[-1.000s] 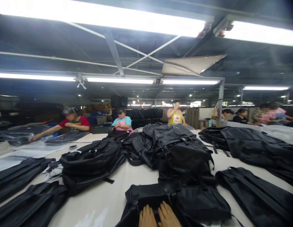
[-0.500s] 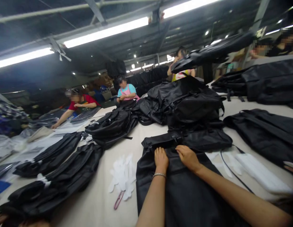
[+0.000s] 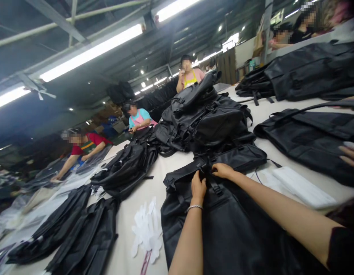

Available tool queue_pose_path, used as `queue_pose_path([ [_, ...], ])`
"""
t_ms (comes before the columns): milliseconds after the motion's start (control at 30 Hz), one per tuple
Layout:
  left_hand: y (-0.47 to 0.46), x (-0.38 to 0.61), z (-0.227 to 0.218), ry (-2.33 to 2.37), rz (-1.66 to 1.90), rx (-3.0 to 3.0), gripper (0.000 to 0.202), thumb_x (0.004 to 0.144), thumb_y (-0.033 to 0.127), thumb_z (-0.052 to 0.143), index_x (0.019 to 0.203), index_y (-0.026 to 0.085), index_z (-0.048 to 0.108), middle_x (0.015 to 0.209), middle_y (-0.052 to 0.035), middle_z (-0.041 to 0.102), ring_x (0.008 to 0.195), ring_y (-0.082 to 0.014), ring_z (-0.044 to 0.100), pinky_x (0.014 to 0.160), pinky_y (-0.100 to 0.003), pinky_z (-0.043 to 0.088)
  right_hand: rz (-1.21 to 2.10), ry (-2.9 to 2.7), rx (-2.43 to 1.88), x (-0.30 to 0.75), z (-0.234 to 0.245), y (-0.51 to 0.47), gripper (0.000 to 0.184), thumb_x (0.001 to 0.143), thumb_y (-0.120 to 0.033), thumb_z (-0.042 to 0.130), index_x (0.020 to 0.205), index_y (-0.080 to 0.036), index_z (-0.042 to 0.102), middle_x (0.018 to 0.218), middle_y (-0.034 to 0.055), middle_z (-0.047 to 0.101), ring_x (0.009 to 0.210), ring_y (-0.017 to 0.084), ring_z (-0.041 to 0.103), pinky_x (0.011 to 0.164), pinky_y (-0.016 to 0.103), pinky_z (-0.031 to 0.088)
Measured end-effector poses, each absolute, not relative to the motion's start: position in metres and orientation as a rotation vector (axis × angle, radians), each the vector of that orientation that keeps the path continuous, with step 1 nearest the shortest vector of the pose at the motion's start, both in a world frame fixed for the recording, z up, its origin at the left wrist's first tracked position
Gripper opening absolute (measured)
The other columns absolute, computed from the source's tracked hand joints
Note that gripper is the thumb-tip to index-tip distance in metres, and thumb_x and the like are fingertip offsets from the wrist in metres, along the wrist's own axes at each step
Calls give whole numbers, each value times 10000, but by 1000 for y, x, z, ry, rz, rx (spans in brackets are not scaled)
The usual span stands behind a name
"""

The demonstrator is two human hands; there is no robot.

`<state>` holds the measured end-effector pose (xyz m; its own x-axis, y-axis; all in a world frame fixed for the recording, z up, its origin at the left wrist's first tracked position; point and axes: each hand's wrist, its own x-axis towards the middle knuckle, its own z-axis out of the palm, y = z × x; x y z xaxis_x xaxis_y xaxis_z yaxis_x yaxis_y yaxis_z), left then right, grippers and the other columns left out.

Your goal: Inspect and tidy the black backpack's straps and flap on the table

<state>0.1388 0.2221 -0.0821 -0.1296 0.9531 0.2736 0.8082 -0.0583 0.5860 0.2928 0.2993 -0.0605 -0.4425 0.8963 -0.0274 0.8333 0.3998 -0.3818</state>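
Observation:
A large black backpack lies in front of me, its top flap end away from me. My left hand is closed at the flap's edge, thumb and fingers pinched on the dark material beside a buckle. Close to its right, my right hand curls its fingers onto the same top edge; its fingertips are partly hidden. Just below it a black strap buckle hangs on the bag's front. Whatever small part sits between the fingers is too dark to make out.
A heap of black backpacks rises beyond my hands. White gloves and a pink-handled tool lie left. On the right are a white stack, another black bag and a co-worker's hand. Several people work around the table.
Both hands have gone from resting on the backpack's upper front to pinching at its top edge. The hanging buckle now shows. A bag held up over the heap now lies on it. My view has shifted right.

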Motion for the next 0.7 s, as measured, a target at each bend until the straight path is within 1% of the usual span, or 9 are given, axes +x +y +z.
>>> queue_pose_path([
  [67,235,135,-81,1973,904,1826,454,694,252,499,1134,172,420,1037,-77,517,875,-148,509,799,-262,402,483,-2511,-1523,293,-62,299,228,668,-301,555,863,-197,610,866,56,608,786,198,561,644,251,407],
  [133,244,130,-78,1959,803,1815,398,674,276,524,1060,192,477,915,-48,538,733,-122,516,708,-246,418,439,-2541,-1500,292,-63,298,237,675,-289,550,878,-177,601,895,90,594,813,222,552,669,280,402],
  [167,247,129,-77,1966,761,1817,362,668,284,533,1017,197,501,867,-35,539,698,-115,507,683,-240,414,418,-2550,-1490,292,-64,297,232,692,-280,534,886,-170,596,899,101,589,824,228,548,682,288,398],
  [233,251,126,-75,1999,692,1818,295,659,301,549,933,194,534,810,-19,543,696,-116,498,672,-237,402,385,-2552,-1485,291,-66,296,210,738,-263,484,894,-167,588,890,103,586,829,221,547,698,289,392],
  [300,251,125,-73,2054,619,1818,258,664,323,551,886,191,546,803,-21,553,727,-129,502,679,-241,393,350,-2520,-1519,293,-69,296,220,785,-273,424,899,-165,577,888,101,584,825,212,548,697,283,390],
  [467,251,137,-69,2296,396,1876,284,739,359,454,967,200,513,894,-82,567,825,-186,521,701,-279,389,251,-2369,-1708,296,-76,293,305,848,-306,301,907,-136,547,881,118,579,821,227,549,671,299,396],
  [533,253,143,-68,2386,314,1849,282,751,345,432,975,190,505,895,-101,568,828,-208,531,691,-298,395,231,-2360,-1733,294,-77,293,292,843,-307,320,893,-133,549,861,119,583,804,227,554,657,299,398],
  [600,254,148,-69,2435,267,1824,269,754,322,424,967,179,504,885,-108,571,823,-216,539,682,-305,400,214,-2383,-1708,291,-75,294,268,822,-325,378,909,-136,547,887,120,579,816,224,551,663,294,396],
  [700,254,148,-71,2440,266,1843,268,753,314,430,973,178,498,884,-102,573,833,-203,541,694,-289,401,216,-2435,-1650,288,-70,299,272,773,-356,464,915,-144,559,927,118,575,856,221,539,699,289,388],
])
